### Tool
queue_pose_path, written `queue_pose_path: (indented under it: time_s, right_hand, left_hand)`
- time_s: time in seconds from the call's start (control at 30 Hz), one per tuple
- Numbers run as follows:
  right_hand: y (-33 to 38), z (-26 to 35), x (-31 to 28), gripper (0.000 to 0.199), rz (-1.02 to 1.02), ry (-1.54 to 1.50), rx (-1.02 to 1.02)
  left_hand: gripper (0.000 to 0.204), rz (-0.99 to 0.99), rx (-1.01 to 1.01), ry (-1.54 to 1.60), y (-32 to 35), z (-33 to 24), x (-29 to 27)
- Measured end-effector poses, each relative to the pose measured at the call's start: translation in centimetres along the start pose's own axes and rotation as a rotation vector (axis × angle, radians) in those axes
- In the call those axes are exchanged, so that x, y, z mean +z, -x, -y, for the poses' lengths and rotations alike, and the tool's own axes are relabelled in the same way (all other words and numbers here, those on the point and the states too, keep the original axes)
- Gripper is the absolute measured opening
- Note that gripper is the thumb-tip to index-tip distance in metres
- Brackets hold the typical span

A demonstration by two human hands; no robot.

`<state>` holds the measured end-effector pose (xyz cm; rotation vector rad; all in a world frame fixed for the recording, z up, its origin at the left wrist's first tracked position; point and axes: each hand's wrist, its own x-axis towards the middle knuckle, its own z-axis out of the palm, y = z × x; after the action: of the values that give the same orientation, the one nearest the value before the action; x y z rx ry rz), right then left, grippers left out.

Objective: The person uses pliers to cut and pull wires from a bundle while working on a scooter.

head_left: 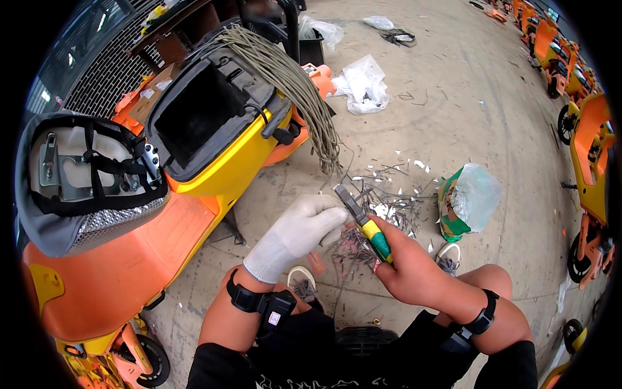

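My right hand [414, 264] is bare and closed around a pair of pliers [369, 228] with green and yellow handles. Their dark metal head points up and to the left, close beside my left hand [304, 227]. That hand wears a white knit glove, its fingers curled together; what they hold, if anything, is hidden. Below both hands, a heap of cut scraps [389, 214], dark strips and white bits, is spread over the concrete floor. A bundle of greenish-brown cords [291, 84] hangs over the scooter at the left, its loose ends dangling near my left hand.
At the left stands an orange and yellow scooter [129, 266] with an open black compartment [201, 110]. A grey bag [71, 220] of metal brackets rests on it. A plastic-lined sack [476, 198] sits right of the scraps. More scooters [593, 162] line the right side.
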<state>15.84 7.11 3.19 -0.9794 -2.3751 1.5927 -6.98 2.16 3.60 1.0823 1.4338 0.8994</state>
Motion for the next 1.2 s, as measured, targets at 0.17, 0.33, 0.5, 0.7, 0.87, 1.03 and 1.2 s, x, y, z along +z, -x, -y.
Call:
queue_pose_path:
  time_s: [0.17,0.33,0.5,0.7,0.87,1.03,1.2]
  right_hand:
    - [0.0,-1.5,0.6,0.074,-0.096,0.078,-0.134]
    - [0.2,-0.9,0.1,0.077,-0.035,0.003,-0.074]
    - [-0.3,-1.7,0.4,0.07,-0.032,-0.115,-0.065]
    - [-0.8,-0.2,-1.0,0.055,0.231,-0.377,0.262]
    - [-0.6,-2.2,0.3,0.031,0.141,-0.564,0.149]
    - [-0.4,-2.4,0.7,0.022,0.082,-0.518,0.141]
    - [-0.2,-2.1,0.5,0.024,0.058,-0.43,0.181]
  left_hand:
    - [0.028,-0.004,-0.017,-0.047,0.0,0.1,0.1]
    - [0.026,0.019,-0.014,-0.02,0.0,0.0,-0.1]
    - [0.028,0.0,0.038,-0.003,-0.2,0.4,0.3]
    - [0.031,-0.007,0.056,-0.042,-0.2,0.5,0.5]
    - [0.029,0.041,0.072,0.001,-0.2,0.5,0.5]
    - [0.03,0.049,0.09,-0.032,-0.2,0.4,1.0]
    - [0.03,0.045,0.073,-0.075,-0.3,0.7,1.2]
